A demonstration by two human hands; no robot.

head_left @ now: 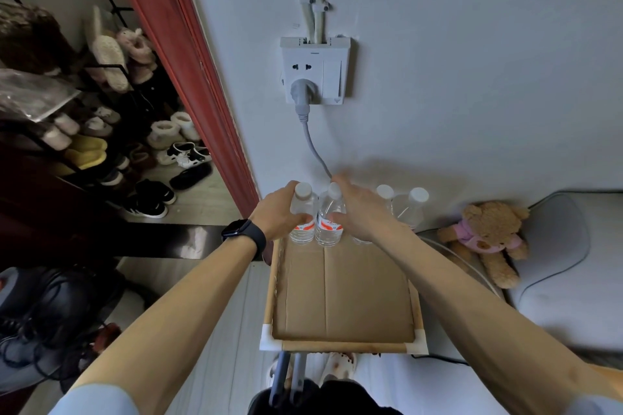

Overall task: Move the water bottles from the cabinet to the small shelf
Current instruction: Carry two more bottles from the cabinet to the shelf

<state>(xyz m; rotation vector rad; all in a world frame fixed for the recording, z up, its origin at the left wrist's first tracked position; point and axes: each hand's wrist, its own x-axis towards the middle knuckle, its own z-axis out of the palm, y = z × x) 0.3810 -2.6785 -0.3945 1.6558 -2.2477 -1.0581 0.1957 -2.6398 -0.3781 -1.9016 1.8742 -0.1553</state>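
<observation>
Four clear white-capped plastic water bottles (416, 202) line the cardboard-topped small shelf (340, 346) at twelve o'clock. Fingers of left hand (279, 212) and right hand (360, 212) each grasp one, likely unreleased.

Shelf (340, 345) front half open from above — bottles (409, 209) line back edge, wall (472, 77) and cord (315, 152) just behind.

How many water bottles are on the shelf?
4, in a row by the wall: first bottle in left hand, second bottle in right hand, third bottle and fourth bottle beyond. The arm may hide more.
</observation>
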